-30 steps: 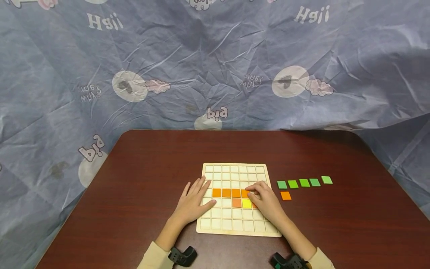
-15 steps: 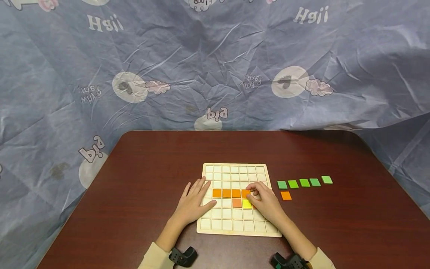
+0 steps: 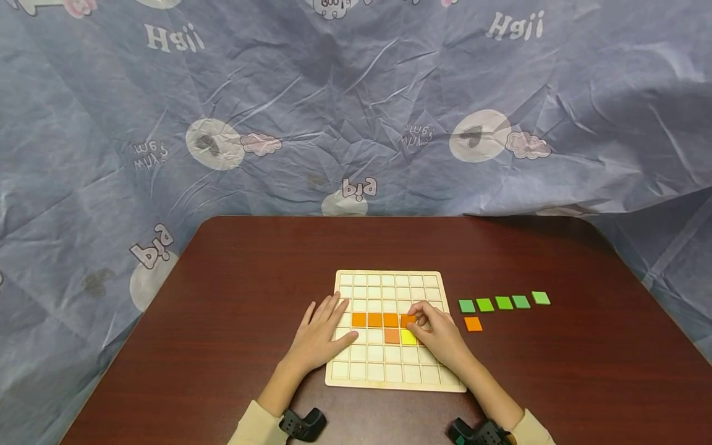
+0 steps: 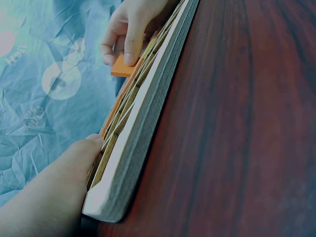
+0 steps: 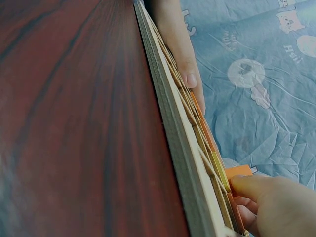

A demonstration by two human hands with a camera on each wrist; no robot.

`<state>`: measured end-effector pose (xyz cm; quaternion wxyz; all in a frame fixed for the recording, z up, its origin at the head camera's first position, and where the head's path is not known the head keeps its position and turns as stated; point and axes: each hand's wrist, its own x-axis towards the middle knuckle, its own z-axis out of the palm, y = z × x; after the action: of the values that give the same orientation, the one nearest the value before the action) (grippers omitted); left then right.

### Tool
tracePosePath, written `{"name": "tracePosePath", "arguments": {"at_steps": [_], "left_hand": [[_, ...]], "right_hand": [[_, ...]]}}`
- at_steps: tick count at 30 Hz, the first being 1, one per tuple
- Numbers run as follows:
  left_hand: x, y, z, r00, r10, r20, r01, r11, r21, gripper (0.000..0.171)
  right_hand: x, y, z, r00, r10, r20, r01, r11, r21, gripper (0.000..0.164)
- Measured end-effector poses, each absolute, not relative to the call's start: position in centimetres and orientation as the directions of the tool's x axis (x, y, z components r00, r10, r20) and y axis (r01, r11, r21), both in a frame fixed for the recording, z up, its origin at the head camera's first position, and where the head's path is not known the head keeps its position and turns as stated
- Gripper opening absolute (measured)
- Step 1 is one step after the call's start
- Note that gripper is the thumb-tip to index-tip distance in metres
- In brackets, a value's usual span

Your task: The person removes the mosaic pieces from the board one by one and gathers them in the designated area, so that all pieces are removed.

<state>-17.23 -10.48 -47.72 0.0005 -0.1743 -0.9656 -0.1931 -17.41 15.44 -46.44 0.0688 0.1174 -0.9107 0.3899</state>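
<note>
My left hand (image 3: 318, 340) rests spread over the left edge of a pale wooden grid board (image 3: 394, 372), thumb pointing inward. With thumb and fingers my right hand (image 3: 439, 332) pinches a square orange tile (image 4: 123, 68), which in both wrist views stands out tilted above the board's surface. Left of that tile, a row of orange tiles (image 3: 375, 320) sits in the grid cells. Just below in the head view lie a salmon tile (image 3: 392, 335) and a yellow tile (image 3: 408, 337); the right hand covers the cells beside the yellow one.
Right of the board, several green tiles (image 3: 504, 303) lie in a row on the dark red-brown table (image 3: 267, 259), with one loose orange tile (image 3: 473, 324) below them. A blue-grey patterned cloth (image 3: 356, 111) hangs behind the table.
My right fingertips and the pinched orange tile have shifted very slightly, and the tile now sits a little askew. The left hand and the board stay put.
</note>
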Motion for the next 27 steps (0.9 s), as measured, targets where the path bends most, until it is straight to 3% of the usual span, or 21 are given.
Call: {"name": "tracePosePath", "arguments": {"at_steps": [16,27], "left_hand": [[-17.2,-10.5,-47.8,-0.940,0.335,0.072,0.336,0.862,0.379,0.072],[-17.2,-10.5,-47.7,-0.937,0.340,0.076,0.342,0.859,0.382,0.072]], "right_hand": [[-17.5,16.6,-45.2,-0.993,-0.100,0.059,-0.105,0.566,-0.818,0.016],[-17.1,20.3,-44.6,-0.992,-0.080,0.100,-0.129,0.623,-0.772,0.019]]}}
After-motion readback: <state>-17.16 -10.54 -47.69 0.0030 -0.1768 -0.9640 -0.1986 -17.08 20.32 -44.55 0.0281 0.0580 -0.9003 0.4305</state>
